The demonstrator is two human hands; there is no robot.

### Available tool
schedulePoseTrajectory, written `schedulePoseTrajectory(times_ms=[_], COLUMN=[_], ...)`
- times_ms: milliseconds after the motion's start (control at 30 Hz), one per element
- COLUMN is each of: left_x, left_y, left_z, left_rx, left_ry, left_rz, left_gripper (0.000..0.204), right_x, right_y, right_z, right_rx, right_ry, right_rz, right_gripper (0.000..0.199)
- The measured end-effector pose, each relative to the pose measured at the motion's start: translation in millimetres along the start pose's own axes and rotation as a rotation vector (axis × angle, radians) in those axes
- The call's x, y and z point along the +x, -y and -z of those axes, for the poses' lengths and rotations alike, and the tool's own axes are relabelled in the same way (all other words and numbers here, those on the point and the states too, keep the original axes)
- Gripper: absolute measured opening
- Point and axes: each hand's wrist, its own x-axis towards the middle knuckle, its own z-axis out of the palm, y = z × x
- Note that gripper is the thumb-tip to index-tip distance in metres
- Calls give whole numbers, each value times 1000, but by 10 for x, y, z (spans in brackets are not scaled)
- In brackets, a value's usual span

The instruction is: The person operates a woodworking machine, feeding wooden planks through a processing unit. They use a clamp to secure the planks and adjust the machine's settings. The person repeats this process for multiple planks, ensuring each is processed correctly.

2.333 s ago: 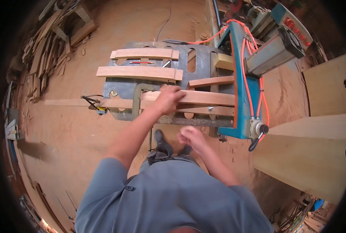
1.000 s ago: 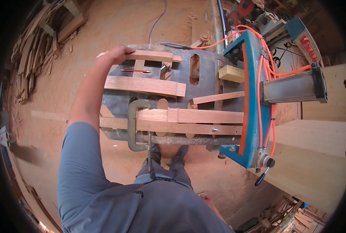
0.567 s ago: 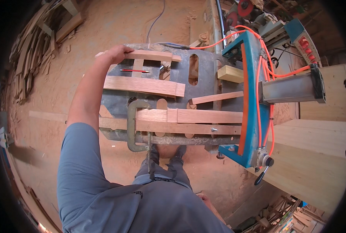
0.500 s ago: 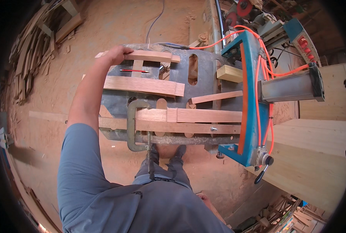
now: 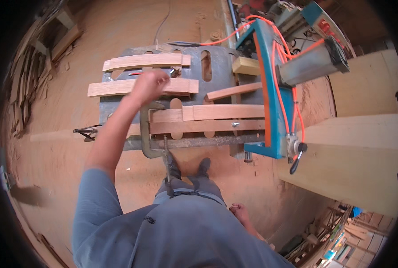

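My left hand (image 5: pixel 150 85) hovers above the middle wooden strip (image 5: pixel 112 88), its curled fingers blurred by motion. Beyond it lies another pale wooden strip (image 5: pixel 150 60), apart from the hand. A red pencil (image 5: pixel 135 73) rests between the two strips. Close to my body, a C-clamp (image 5: pixel 145 129) grips the edge of the dark metal table (image 5: pixel 219 64), over a long wooden rail (image 5: pixel 199 126). A jointed wooden piece (image 5: pixel 230 110) lies along that rail. My right hand (image 5: pixel 240 211) hangs beside my waist, fingers curled in, with nothing visible in them.
A teal press frame (image 5: pixel 275 134) with a cylinder (image 5: pixel 315 64) and orange hoses (image 5: pixel 277 89) stands at the right. Near it lie a wood block (image 5: pixel 245 65) and a slanted strip (image 5: pixel 234 91). Large pale boards (image 5: pixel 341 156) sit right; timber (image 5: pixel 22 85) is stacked far left.
My left hand has let go of the far strip and come back toward me, over the middle strip. The view has shifted, showing more of my right hand.
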Motion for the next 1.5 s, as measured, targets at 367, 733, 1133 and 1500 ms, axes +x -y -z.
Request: schedulePoseTrajectory(times_ms=[367,733,1133,1500], left_x=[-696,-338,-192,-203], left_y=[-805,-1169,-1430,-1524], left_z=[-1314,-2127,-2442,-2486], left_rx=[113,159,222,307], left_ry=[-108,-67,-10,-81], left_rz=[-47,51,-60,-88], left_gripper=[35,23,32,30], right_x=[362,1134,1585,1633], right_y=[-399,-432,-266,1370], right_z=[279,1206,1994,1700], right_rx=[-9,61,89,269], right_ry=[166,80,29,-104], right_rz=[73,48,103,503], right_gripper=[39,43,31,20])
